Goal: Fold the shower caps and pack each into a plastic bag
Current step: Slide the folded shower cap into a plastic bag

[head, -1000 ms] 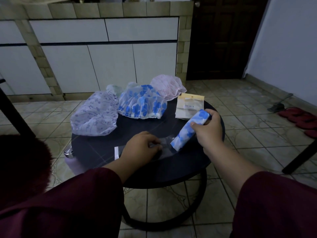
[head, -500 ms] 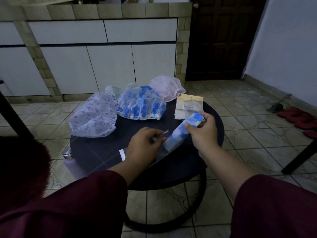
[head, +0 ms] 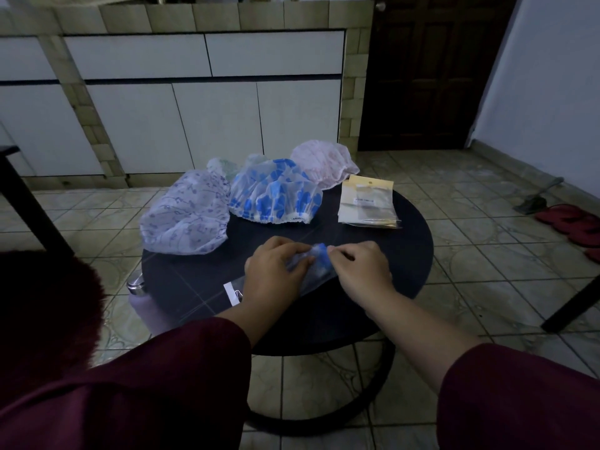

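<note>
— How's the light?
— Dim and bluish all over; the dark door [head: 431, 73] loses nearly all detail.
— Sharpness?
— Soft, grainy. The white cabinet fronts [head: 207, 92] are brightest, and their straight lines bow near the edges from the wide lens.

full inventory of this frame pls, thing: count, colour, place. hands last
table: 1, black, round, centre
folded shower cap: 1, blue and white, mostly inside the bag, between the hands
plastic bag: 1, clear with white end strip, table front
open shower caps: purple print at left; blue floral in the middle; pink behind it on the right; a pale one barely shows at the back
stack of empty bags: yellow header card, table right
bottle: 1, lilac with metal cap, beside the table at left
slippers: red, floor far right
left hand: grips bag
right hand: fingers pinch at bag mouth
</note>
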